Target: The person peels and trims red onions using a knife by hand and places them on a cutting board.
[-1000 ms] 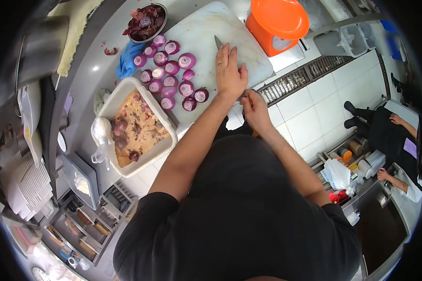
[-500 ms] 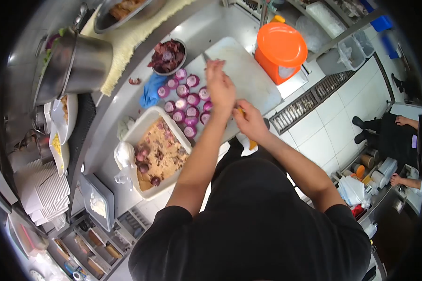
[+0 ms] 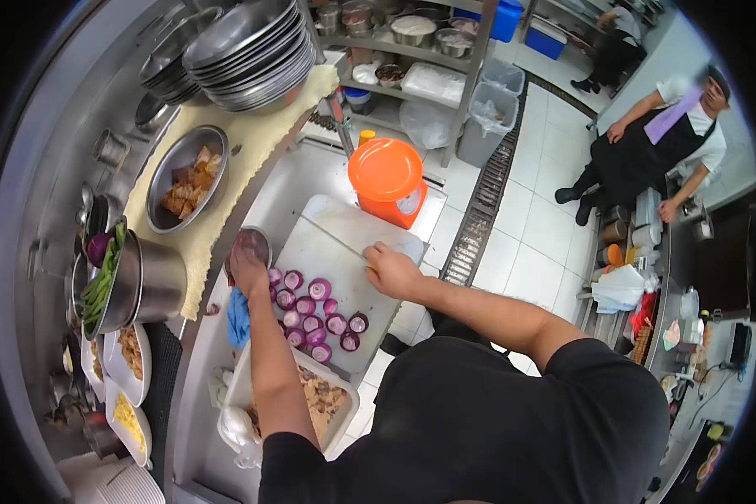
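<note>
My right hand [image 3: 393, 270] grips a kitchen knife [image 3: 332, 236] by its handle, the long blade lying across the white cutting board [image 3: 307, 252] towards the far left. Several peeled purple onions [image 3: 319, 289] with trimmed ends cluster on the board's left side. My left hand [image 3: 249, 265] is at a small metal bowl [image 3: 265, 241] beside the board; its fingers are too blurred to make out, and it covers most of what the bowl holds. Below the onions stands a white tub [image 3: 349, 399] with a brown, scrap-strewn bottom, partly hidden by my left forearm.
An orange lidded container [image 3: 385, 170] stands at the board's far corner. A blue cloth [image 3: 238, 319] lies left of the onions. On the raised ledge are a metal bowl of meat pieces [image 3: 195, 181] and stacked metal bowls [image 3: 248, 59]. A person [image 3: 659, 139] stands at the right counter.
My left hand has moved from over the board to the small bowl on the left. The knife now shows plainly in my right hand. The view has shifted, bringing more shelving into sight.
</note>
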`<state>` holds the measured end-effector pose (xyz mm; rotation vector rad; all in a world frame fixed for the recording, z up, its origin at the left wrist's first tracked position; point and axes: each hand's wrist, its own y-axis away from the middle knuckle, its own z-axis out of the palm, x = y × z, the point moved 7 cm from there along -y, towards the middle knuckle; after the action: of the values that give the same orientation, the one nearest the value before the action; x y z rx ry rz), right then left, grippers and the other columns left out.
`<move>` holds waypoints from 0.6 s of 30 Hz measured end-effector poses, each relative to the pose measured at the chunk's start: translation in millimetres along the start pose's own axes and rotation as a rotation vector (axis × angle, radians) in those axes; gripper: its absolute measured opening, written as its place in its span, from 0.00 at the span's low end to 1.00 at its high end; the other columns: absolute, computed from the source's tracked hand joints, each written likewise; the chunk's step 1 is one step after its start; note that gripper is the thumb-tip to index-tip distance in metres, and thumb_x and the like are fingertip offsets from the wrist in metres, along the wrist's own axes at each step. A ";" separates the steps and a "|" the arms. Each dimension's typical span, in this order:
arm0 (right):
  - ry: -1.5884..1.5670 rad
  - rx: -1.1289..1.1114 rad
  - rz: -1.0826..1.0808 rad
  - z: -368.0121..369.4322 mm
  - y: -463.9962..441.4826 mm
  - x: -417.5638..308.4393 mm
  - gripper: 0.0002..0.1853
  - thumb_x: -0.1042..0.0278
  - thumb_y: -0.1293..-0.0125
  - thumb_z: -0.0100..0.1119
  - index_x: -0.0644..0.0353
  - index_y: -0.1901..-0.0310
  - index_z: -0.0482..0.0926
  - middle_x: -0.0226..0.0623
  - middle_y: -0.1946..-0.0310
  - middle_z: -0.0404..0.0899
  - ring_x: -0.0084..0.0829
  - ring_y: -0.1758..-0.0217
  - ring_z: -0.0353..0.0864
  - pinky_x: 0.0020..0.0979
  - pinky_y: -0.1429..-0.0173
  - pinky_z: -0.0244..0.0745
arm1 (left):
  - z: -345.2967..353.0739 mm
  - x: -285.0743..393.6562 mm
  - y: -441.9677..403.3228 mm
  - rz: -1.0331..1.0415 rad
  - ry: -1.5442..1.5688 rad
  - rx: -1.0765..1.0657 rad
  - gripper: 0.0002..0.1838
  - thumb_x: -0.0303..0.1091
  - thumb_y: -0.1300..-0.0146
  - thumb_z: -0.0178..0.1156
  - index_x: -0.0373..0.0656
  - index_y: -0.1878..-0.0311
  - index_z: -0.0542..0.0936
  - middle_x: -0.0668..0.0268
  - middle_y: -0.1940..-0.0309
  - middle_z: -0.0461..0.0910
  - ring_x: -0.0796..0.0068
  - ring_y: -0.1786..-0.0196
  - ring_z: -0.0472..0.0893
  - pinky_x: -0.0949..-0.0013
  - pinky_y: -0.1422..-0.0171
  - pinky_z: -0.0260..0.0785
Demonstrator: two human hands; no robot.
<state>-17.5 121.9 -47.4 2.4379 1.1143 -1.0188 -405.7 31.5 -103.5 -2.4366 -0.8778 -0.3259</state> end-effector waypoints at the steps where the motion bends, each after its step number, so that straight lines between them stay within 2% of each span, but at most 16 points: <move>1: 0.071 -0.027 0.115 1.1 9.6 8.9 0.16 0.68 0.28 0.59 0.62 0.41 0.77 0.55 0.45 0.78 0.57 0.52 0.87 0.54 0.46 0.85 | 2.2 -1.8 0.8 -0.010 -0.001 -0.013 0.26 0.32 0.25 0.55 0.38 0.26 0.75 0.46 0.27 0.76 0.42 0.23 0.72 0.49 0.16 0.63; 2: 0.124 -0.115 0.145 13.7 10.0 21.4 0.20 0.71 0.27 0.57 0.65 0.36 0.73 0.58 0.39 0.73 0.58 0.48 0.86 0.55 0.44 0.84 | 3.8 -5.0 2.8 -0.022 -0.005 -0.028 0.26 0.33 0.25 0.55 0.37 0.25 0.74 0.44 0.26 0.75 0.41 0.22 0.71 0.48 0.15 0.62; 5: 0.213 -0.135 0.173 39.1 8.1 37.0 0.22 0.74 0.28 0.56 0.65 0.34 0.72 0.59 0.39 0.72 0.58 0.47 0.86 0.55 0.43 0.84 | -5.4 4.2 4.6 -0.013 0.035 -0.002 0.29 0.37 0.25 0.58 0.35 0.24 0.73 0.43 0.24 0.72 0.41 0.20 0.69 0.48 0.14 0.59; 8: 0.202 -0.117 0.113 47.5 8.2 33.5 0.23 0.74 0.26 0.54 0.66 0.32 0.71 0.58 0.36 0.71 0.57 0.47 0.87 0.55 0.42 0.84 | -27.1 16.5 10.7 -0.028 0.069 0.043 0.32 0.41 0.25 0.61 0.35 0.24 0.73 0.43 0.22 0.69 0.41 0.19 0.68 0.48 0.14 0.59; 10: 0.084 -0.091 0.137 26.4 18.6 10.8 0.22 0.73 0.26 0.56 0.66 0.33 0.72 0.58 0.39 0.72 0.55 0.48 0.86 0.51 0.41 0.84 | -54.4 33.6 22.5 -0.107 0.136 0.040 0.34 0.45 0.25 0.65 0.34 0.23 0.73 0.43 0.21 0.68 0.41 0.19 0.68 0.48 0.14 0.60; 11: 0.025 -0.079 0.149 11.7 24.4 0.4 0.21 0.73 0.26 0.57 0.66 0.33 0.73 0.57 0.40 0.73 0.55 0.48 0.86 0.50 0.40 0.85 | -68.8 41.4 30.1 -0.080 0.164 0.113 0.32 0.43 0.25 0.65 0.34 0.25 0.73 0.42 0.24 0.70 0.40 0.21 0.69 0.46 0.16 0.61; 13: -0.130 0.019 -0.103 -22.2 39.5 -7.3 0.20 0.72 0.26 0.59 0.66 0.35 0.74 0.53 0.44 0.76 0.48 0.54 0.88 0.44 0.46 0.86 | -91.4 52.9 53.1 -0.026 0.222 0.252 0.29 0.40 0.26 0.66 0.35 0.27 0.75 0.41 0.29 0.74 0.39 0.25 0.72 0.43 0.20 0.65; 14: -0.208 0.065 -0.228 -41.7 53.3 -9.7 0.20 0.72 0.26 0.60 0.66 0.35 0.75 0.51 0.46 0.78 0.44 0.57 0.88 0.41 0.49 0.87 | -94.9 53.6 63.9 -0.032 0.249 0.237 0.28 0.39 0.26 0.66 0.34 0.28 0.76 0.41 0.29 0.74 0.39 0.25 0.72 0.44 0.20 0.65; 16: -0.618 -0.033 0.091 -78.6 82.4 -1.1 0.18 0.73 0.27 0.60 0.64 0.37 0.76 0.41 0.57 0.82 0.30 0.66 0.86 0.34 0.60 0.84 | -101.8 52.4 86.5 -0.052 0.294 0.212 0.27 0.37 0.26 0.66 0.32 0.29 0.76 0.42 0.29 0.74 0.40 0.26 0.73 0.46 0.19 0.65; 18: -0.688 0.134 0.141 -96.7 101.5 36.2 0.16 0.73 0.24 0.56 0.63 0.37 0.76 0.33 0.65 0.83 0.21 0.72 0.83 0.30 0.68 0.81 | -106.3 62.8 112.2 -0.160 0.361 0.222 0.26 0.35 0.25 0.66 0.31 0.30 0.77 0.43 0.29 0.74 0.42 0.25 0.73 0.47 0.19 0.64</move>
<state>121.8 122.8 -7.7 1.9464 0.6430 -1.7336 -290.3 -67.5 -34.9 -2.0245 -0.8940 -0.6661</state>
